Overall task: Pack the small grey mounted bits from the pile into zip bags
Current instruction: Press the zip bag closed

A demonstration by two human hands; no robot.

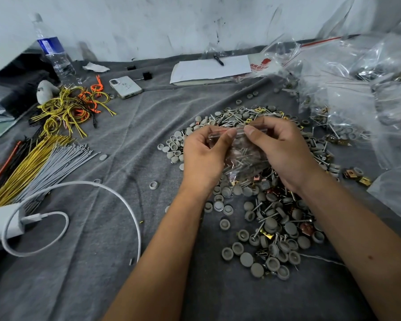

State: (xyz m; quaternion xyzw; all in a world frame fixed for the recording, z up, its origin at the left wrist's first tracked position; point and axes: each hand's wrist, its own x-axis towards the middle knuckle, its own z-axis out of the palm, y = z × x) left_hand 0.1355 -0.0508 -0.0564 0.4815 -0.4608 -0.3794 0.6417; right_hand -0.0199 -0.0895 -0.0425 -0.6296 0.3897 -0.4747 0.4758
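Head view: your left hand (pixel 204 156) and right hand (pixel 280 151) each pinch the red-striped top edge of one clear zip bag (pixel 243 158), holding screws, above the pile (pixel 259 205) of grey round caps, screws and brass clips on the grey-clothed counter (pixel 125 140). No label text is legible.

My zip bag (pixel 239 156) is clear glossy plastic; the caps (pixel 271 223) look matt grey, the screws (pixel 256 235) shiny metal, the cloth (pixel 125 158) soft and wrinkled.
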